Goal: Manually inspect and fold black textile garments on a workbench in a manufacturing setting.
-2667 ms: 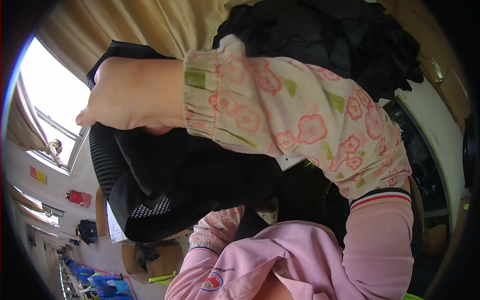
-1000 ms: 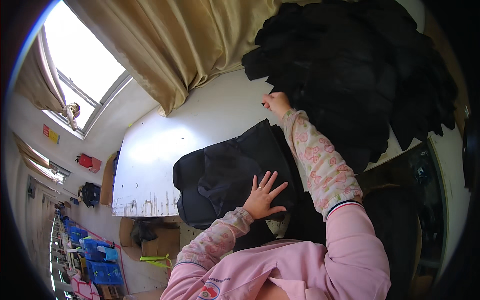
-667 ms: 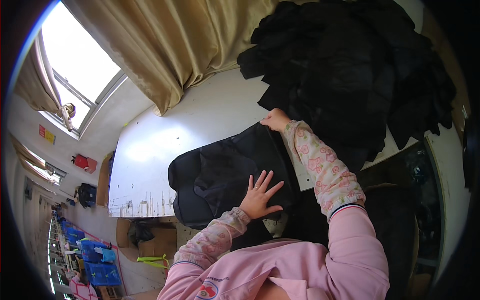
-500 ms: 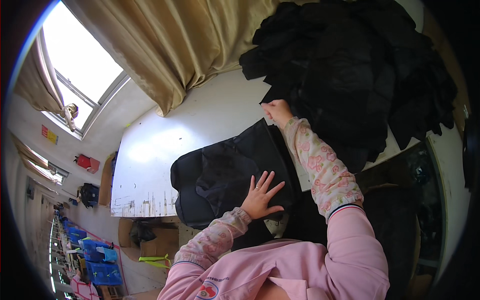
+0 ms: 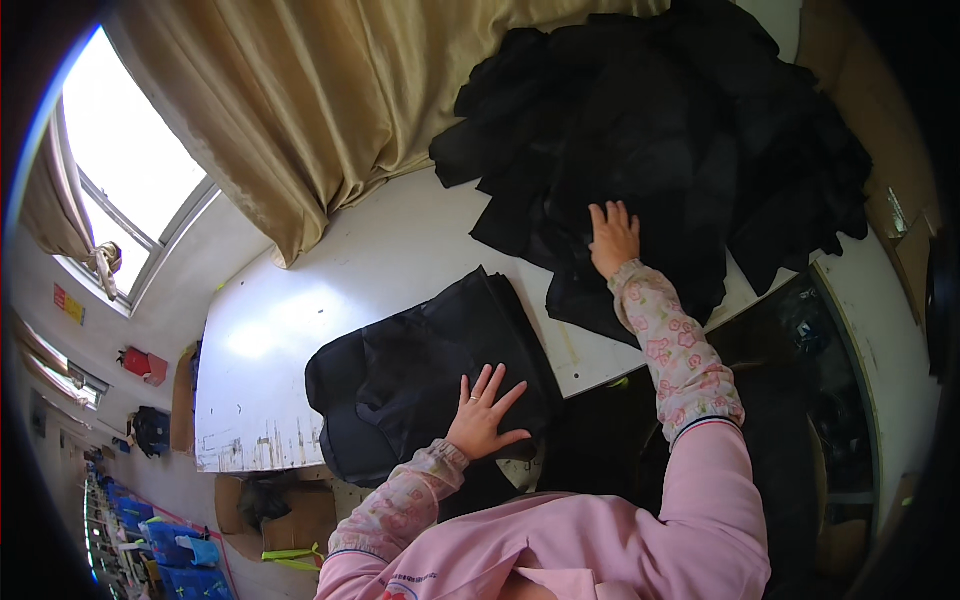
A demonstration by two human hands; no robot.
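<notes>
A neat stack of black fabric panels (image 5: 390,345) lies at the front edge of the white table (image 5: 270,370). My left hand (image 5: 483,415) rests on its right part with the fingers spread flat. To the right and farther back, a big loose heap of black fabric pieces (image 5: 650,120) fans out over the table. My right hand (image 5: 613,240) lies on the near side of this heap, fingers extended and apart, with nothing gripped. Flowered sleeve covers hide both forearms.
A gold curtain (image 5: 290,110) hangs over the table's back edge, beside a bright window (image 5: 130,140). Below the table at left stands a cardboard box (image 5: 300,520) with a dark bag. Blue crates (image 5: 165,540) line the floor at far left.
My right hand has moved from the heap's left edge to the right, onto its near side, and its curled fingers have opened. The left hand stays flat on the stack. The view has shifted.
</notes>
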